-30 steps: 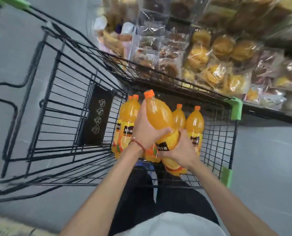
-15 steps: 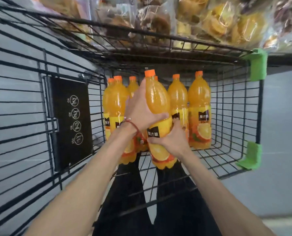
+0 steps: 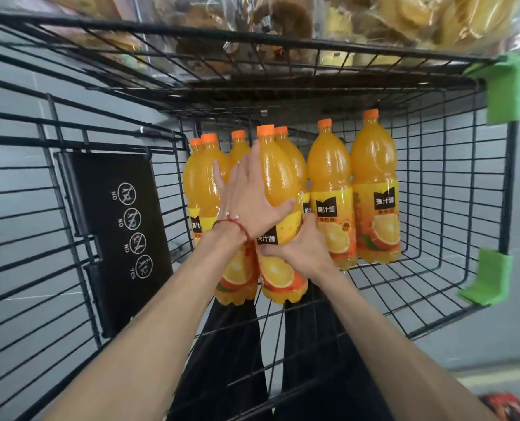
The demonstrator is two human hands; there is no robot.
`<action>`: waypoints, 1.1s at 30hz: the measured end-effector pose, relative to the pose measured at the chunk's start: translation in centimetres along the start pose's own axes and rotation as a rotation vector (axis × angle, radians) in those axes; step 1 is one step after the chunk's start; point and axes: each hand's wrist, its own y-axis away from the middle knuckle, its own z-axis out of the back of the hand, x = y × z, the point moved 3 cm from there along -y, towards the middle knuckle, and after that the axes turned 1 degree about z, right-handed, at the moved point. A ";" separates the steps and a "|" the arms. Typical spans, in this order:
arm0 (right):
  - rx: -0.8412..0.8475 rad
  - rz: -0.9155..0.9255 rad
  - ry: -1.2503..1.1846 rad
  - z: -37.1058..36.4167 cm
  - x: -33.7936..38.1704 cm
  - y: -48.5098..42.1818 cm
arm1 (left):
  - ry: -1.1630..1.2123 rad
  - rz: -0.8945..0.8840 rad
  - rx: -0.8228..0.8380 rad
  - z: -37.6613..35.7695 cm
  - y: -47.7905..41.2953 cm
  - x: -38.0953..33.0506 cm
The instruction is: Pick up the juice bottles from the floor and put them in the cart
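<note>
Orange juice bottle sits upright inside the wire cart, close among the other bottles. Our right hand grips its label low down. Our left hand presses its side, fingers straight and splayed.

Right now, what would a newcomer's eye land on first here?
The bright orange juice bottles at the far end of the cart stand out first. One bottle is in front, with the left hand touching it and the right hand gripping its label. Next come the green bumpers on the right corners.
</note>
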 end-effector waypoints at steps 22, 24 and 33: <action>-0.065 -0.037 0.051 -1.5 0.4 0.4 | -0.121 -0.014 -0.066 -1.8 0.9 2.0; -0.091 -0.029 0.050 -1.7 0.4 0.7 | -0.128 -0.015 -0.073 -2.0 1.2 2.2; -0.104 -0.031 0.035 -1.9 0.4 1.4 | -0.167 -0.029 -0.112 -2.7 2.5 2.7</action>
